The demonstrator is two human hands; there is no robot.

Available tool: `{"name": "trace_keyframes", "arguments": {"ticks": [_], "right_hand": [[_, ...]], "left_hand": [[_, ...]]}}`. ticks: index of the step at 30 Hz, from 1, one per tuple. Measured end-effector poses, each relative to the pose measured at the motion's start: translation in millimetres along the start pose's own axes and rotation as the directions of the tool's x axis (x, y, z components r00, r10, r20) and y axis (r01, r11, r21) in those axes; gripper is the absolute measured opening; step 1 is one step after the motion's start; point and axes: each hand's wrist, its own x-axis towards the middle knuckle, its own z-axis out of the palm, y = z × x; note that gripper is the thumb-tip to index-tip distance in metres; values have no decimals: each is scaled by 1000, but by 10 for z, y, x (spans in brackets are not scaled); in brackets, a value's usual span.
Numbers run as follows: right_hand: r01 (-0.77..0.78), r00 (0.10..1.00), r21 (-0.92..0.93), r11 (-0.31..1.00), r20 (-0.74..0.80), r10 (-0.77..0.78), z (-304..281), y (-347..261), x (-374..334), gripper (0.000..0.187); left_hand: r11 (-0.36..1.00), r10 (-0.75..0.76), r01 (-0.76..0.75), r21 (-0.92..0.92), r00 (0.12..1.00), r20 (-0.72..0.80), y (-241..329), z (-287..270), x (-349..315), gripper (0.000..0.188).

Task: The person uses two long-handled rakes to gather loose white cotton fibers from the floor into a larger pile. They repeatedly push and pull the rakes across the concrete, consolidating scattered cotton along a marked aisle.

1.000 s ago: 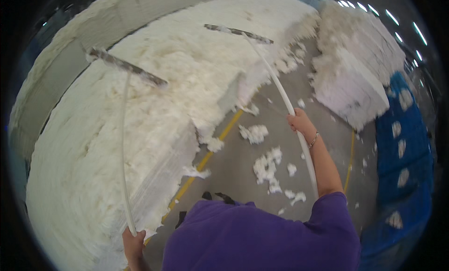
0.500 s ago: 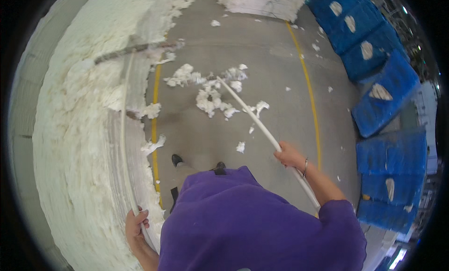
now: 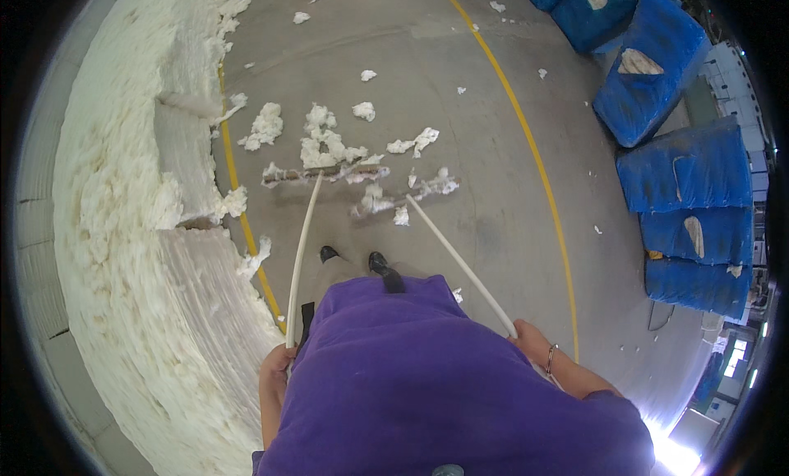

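My left hand (image 3: 278, 362) is closed around the white pole of a T-shaped tool (image 3: 302, 258). Its brownish crossbar (image 3: 283, 177) lies on the floor just beyond my shoes, with white fluff stuck along it. On the right, my right hand (image 3: 531, 343) grips a second such tool (image 3: 464, 266) by its pole. This tool's crossbar (image 3: 440, 188) is also coated in fluff and sits slightly nearer to me, close beside the first. Clumps of loose white, cotton-like fluff (image 3: 325, 147) lie against and beyond the crossbars.
A long bank of white fluff (image 3: 115, 196) with layered sides runs along the left. Yellow lines (image 3: 530, 139) mark the grey floor on both sides. Several blue-wrapped bales (image 3: 686, 168) stand at the right. Small tufts (image 3: 368, 76) are scattered ahead.
The left tool has swung off the fluff bank onto the floor ahead of me. Both crossbars have come nearer my feet and closer together, and the view has shifted forward.
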Motion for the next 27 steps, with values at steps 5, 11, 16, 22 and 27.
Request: {"name": "trace_keyframes", "arguments": {"ticks": [5, 11, 16, 22, 27], "right_hand": [[-26, 999, -104, 994, 41, 31, 149, 141, 127, 22], [-86, 995, -85, 993, 44, 90, -63, -88, 446, 22], [31, 998, 19, 999, 49, -32, -527, -568, 1282, 24], [235, 971, -148, 961, -17, -240, -773, -1749, 2507, 26], [353, 935, -58, 934, -8, -354, -711, -2912, 3020, 23]], "left_hand": [[983, -87, 104, 153, 990, -109, 394, 112, -312, 12], [975, -146, 179, 131, 963, -228, 582, 44, -478, 6], [974, -145, 173, 149, 973, -180, 421, -211, -466, 7], [981, -164, 177, 77, 974, -154, 272, -424, -357, 8], [986, -166, 168, -1, 976, -137, 301, -529, -252, 9]]}}
